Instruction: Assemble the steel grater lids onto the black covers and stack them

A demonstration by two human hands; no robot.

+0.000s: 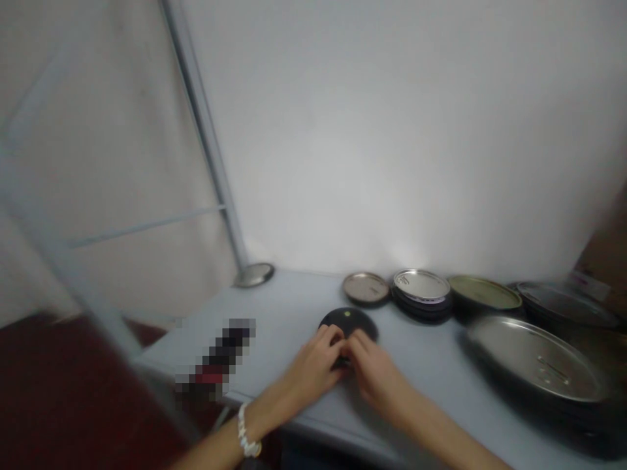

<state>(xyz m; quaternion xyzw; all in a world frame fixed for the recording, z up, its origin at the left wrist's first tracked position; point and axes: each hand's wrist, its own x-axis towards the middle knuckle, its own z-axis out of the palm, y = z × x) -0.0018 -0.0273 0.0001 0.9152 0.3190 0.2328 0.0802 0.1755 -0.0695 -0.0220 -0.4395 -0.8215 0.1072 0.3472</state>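
A round black disc (349,322) with a small yellow-green spot lies flat on the pale table (289,307). My left hand (317,364) and my right hand (373,372) both rest on its near edge, fingers curled onto it and nearly touching each other. A white beaded bracelet (246,434) sits on my left wrist. The picture is blurred, so the exact finger grip is unclear.
Behind the disc lie several round metal lids (366,287), some stacked (422,292), running to the right. A large steel pan lid (536,358) sits at right. A metal post (210,140) with a round foot (253,275) stands at the table's back left. A pixelated patch (218,359) lies on the left.
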